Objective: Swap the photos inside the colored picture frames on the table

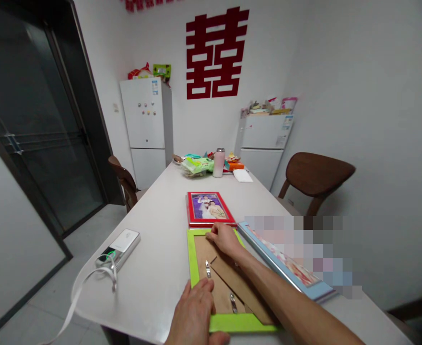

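Note:
A lime-green picture frame [192,254] lies face down on the table, its brown backing board [204,244] showing, with a fold-out stand [245,287] slanting across it. Metal clips sit along the left part of the board, among them an upper clip [207,269] and a lower clip [233,303]. My left hand [194,311] rests over the frame's lower left side, fingers laid on the border and board, thumb apart near the bottom edge. At the top edge, my right hand [225,241] has its fingers pinched together; what is between them is hidden. My right forearm covers the frame's right side.
Beyond lies a red picture frame [211,208] with a photo. To the right is a long light-blue frame [286,258], partly blurred out. A power bank [119,247] with a white cable sits left. Snack bags [196,166] and a pink bottle [218,163] stand at the far end.

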{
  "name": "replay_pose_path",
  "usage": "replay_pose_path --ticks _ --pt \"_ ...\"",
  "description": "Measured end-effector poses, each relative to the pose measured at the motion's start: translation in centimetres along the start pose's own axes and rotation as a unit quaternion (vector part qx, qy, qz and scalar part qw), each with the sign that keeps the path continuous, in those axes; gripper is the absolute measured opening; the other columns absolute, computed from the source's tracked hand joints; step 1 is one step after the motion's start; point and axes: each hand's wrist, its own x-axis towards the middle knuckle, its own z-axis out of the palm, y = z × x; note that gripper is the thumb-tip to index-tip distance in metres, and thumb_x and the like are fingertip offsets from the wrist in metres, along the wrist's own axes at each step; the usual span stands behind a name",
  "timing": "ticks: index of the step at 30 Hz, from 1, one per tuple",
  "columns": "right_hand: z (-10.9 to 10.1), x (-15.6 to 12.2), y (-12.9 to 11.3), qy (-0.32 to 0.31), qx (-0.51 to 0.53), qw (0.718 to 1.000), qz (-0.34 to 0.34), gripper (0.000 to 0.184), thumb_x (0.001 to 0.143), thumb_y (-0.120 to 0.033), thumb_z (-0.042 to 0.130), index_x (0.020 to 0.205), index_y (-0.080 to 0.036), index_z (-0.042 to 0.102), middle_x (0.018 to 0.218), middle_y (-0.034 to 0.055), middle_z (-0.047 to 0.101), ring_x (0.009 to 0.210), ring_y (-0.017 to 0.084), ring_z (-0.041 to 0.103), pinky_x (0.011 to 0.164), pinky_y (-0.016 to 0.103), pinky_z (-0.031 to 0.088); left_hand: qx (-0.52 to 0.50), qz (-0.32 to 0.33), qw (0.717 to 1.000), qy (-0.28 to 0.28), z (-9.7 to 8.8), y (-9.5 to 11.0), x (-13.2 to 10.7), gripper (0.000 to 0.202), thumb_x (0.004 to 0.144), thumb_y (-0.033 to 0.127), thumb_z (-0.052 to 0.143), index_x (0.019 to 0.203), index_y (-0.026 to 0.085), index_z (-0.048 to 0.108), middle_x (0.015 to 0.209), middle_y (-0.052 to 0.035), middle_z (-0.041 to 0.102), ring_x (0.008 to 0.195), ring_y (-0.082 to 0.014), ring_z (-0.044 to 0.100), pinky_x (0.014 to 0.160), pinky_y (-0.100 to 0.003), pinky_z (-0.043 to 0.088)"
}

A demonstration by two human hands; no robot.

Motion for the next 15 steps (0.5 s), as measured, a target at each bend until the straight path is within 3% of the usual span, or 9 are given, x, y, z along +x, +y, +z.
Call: replay_pose_path --ticks 3,6,9,12,15 --pt "-1.2 -2.0 -0.3 -0.008 0.013 0.999 -0.029 0.026 0.075 -0.026 0.040 0.065 -0.012 0.060 0.063 0.0050 0.062 0.056 0.012 0.051 0.049 0.020 0.030 -0.002 0.000 1.000 0.003 -0.1 0.1 -0.1 0.069 0.054 0.026 0.064 0.117 0.009 0.042 0.127 -0.0137 0.041 0.118 -0.0253 0.034 0.101 -0.045 0.020" --pt "-2.0 -4.6 -1.1 -0.040 0.028 0.997 -0.067 0.022 0.072 -0.023 0.044 0.062 -0.015 0.062 0.062 0.0024 0.062 0.056 0.012 0.051 0.051 0.020 0.032 -0.002 -0.006 1.000 0.004 -0.2 0.3 -0.2 0.071 0.054 0.026 0.064 0.118 0.006 0.040 0.126 -0.0157 0.041 0.118 -0.0252 0.034 0.101 -0.044 0.020" --pt "-2.1 -6.6 -2.1 -0.070 0.029 0.992 -0.103 0.018 0.069 -0.020 0.047 0.064 -0.016 0.064 0.066 0.0024 0.064 0.062 0.012 0.054 0.058 0.020 0.035 -0.002 -0.011 1.000 0.008 -0.3 0.5 -0.3 0.060 0.055 0.024 0.064 0.110 0.009 0.048 0.126 -0.0150 0.042 0.118 -0.0246 0.034 0.101 -0.045 0.020" --pt "-1.7 -7.3 -2.9 -0.079 0.005 0.990 -0.112 0.019 0.069 -0.018 0.047 0.067 -0.017 0.066 0.070 0.0042 0.065 0.068 0.014 0.055 0.064 0.022 0.036 0.000 -0.013 1.000 0.006 -0.2 0.5 -0.3 0.044 0.055 0.023 0.064 0.097 0.012 0.055 0.125 -0.0132 0.043 0.118 -0.0247 0.034 0.100 -0.046 0.021" --pt "-1.2 -7.3 -3.2 -0.073 -0.002 0.992 -0.107 0.020 0.069 -0.016 0.047 0.073 -0.017 0.067 0.074 0.0044 0.066 0.071 0.014 0.056 0.067 0.023 0.037 0.001 -0.009 1.000 0.005 -0.2 0.5 -0.2 0.044 0.054 0.023 0.065 0.096 0.012 0.055 0.125 -0.0135 0.043 0.117 -0.0252 0.035 0.100 -0.046 0.021"
